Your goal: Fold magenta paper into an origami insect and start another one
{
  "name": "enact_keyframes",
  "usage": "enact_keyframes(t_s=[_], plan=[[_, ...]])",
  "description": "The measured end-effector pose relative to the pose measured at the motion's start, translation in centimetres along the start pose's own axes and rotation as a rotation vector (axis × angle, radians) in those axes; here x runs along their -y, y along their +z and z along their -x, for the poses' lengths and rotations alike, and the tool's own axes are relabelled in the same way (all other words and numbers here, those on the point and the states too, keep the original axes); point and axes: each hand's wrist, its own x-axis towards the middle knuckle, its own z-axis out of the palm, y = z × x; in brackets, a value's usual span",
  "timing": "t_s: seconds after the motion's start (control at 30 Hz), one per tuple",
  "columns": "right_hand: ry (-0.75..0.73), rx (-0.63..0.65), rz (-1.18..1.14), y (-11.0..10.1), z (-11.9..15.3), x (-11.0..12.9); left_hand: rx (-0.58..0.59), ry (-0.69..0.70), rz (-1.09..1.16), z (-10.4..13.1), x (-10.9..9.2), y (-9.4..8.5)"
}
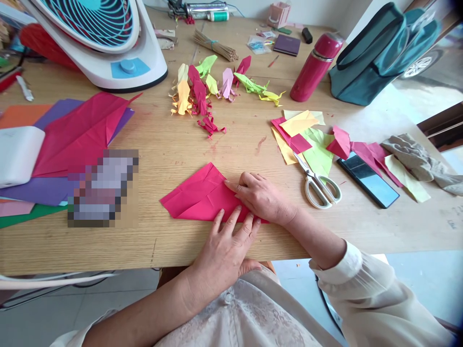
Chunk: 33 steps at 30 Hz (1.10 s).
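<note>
Pressing down from above, the left hand [226, 246] and right hand [262, 197] share a sheet of red paper [197, 193] that lies flat on the wooden counter [123, 246], close to its near edge. Such a hard surface backs up the creases, I would judge, and nearness spares the arms a long reach. The left hand comes in from about 5 o'clock of the sheet, its fingers [232, 219] spread and their tips down along the near edge, likely so the layers cannot slide. The right hand sits at 3 o'clock, its index finger stretched across the paper and the others curled, which seems to put the pressure on one narrow spot; whether its thumb pinches anything I cannot tell.

At 3 o'clock, just beyond the right forearm, white-handled scissors [321, 190] lie with their handles toward the person, presumably for an easy pick-up. A dark phone [369, 178] is farther out the same way, and cut paper pieces [318, 149] gather around 2 o'clock.

Small folded paper figures [198, 91] cluster at 12 o'clock, probably set back so that the hands do not crush them. Large coloured sheets [54, 190] are stacked toward 9 o'clock, partly under a white object [20, 154] that may serve as a weight.
</note>
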Motion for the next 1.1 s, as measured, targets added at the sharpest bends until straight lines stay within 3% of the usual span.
enact_keyframes(t_s=[0.27, 0.57, 1.1], plan=[[-0.010, -0.018, 0.010, 0.2, 0.0, -0.1, -0.025, -0.091, 0.008, -0.8, -1.3, -0.3], [-0.011, -0.028, -0.004, 0.2, 0.1, -0.2, -0.036, -0.027, 0.026, 0.3, 0.1, -0.2], [0.011, -0.017, -0.032, 0.1, 0.1, 0.0, -0.053, -0.082, -0.050, 2.5, 1.4, -1.1]])
